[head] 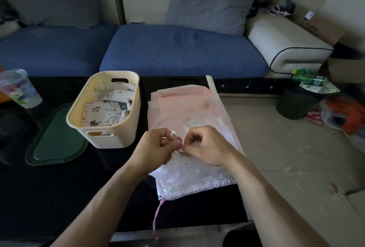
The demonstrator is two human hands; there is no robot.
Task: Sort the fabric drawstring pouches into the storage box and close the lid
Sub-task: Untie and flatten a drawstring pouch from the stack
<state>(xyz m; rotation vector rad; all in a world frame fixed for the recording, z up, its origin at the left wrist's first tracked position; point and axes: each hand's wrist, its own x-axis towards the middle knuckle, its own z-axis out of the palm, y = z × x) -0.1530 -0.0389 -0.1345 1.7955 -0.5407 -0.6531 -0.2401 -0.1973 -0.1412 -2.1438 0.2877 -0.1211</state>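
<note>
Presently, findings as follows.

Left hand: the left hand point(158, 146) has its fingers curled, pinching a white cord point(174, 135) above the pouches; the looped end stands up between both hands.

Right hand: the right hand point(205, 146) is curled likewise and nips the same cord from the right, thumb tips nearly touching; judged to be tying or untangling it before stowing.

Pouches: a pink stack point(189, 108) lies flat on the table's right part, inside a clear bag, presumably kept together for taking one by one. A white pouch point(193, 179) lies nearest, its gathered mouth toward the person, a pink string point(157, 217) trailing over the near edge.

Box: the cream box point(104, 138) stands just left of the stack, open, already holding printed pouches point(98, 112); close placement suits short transfers.

Lid: the green lid point(57, 138) lies flat left of the box, partly under it, not yet needed.

Table: the black table point(59, 197) bears all of these.

Progress: sorting judged partway; closing not begun.
</note>
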